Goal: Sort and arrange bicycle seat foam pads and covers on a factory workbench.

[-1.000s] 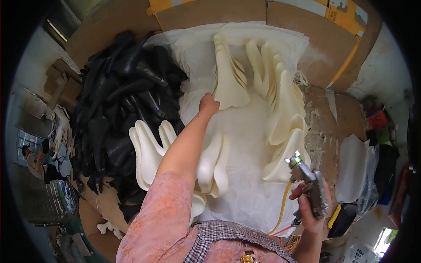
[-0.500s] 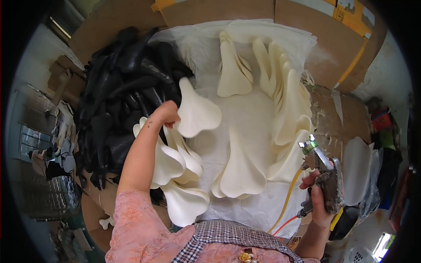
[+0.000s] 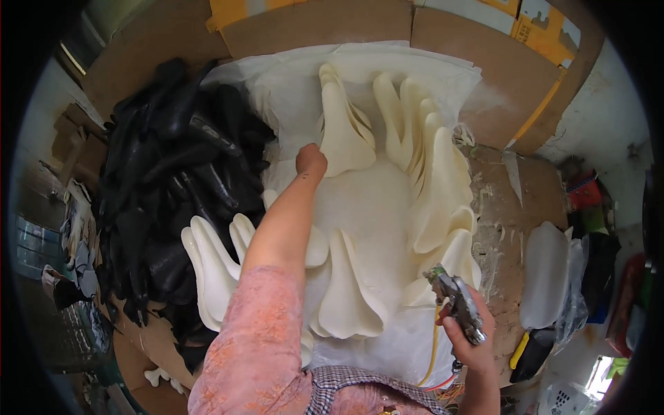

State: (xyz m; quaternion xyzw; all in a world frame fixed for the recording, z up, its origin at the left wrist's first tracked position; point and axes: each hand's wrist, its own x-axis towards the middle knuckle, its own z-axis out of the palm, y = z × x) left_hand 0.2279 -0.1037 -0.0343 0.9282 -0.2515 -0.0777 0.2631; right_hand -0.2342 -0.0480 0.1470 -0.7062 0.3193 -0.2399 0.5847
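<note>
Cream seat shell (image 3: 348, 142): on the far middle of the white sheet (image 3: 373, 207), overlapping others. From my remote view, the left hand (image 3: 312, 161) is curled at its near-left corner; I cannot tell whether it grips. Right hand (image 3: 476, 339) clasps a spray gun (image 3: 458, 301). Black pieces (image 3: 173, 180) heaped left of the sheet; taped cardboard panels (image 3: 318, 34) behind; pale wall (image 3: 588, 117) to the right.

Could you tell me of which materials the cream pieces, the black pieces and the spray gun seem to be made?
Cream pieces: probably moulded foam or rubber, smooth and matt, judging by soft shading and rounded edges.
Black pieces: perhaps rubber or coated foam; patchy highlights suggest a slightly glossy finish.
Spray gun: likely metal, worn or dirty, from its grey glints and dark patches.
</note>
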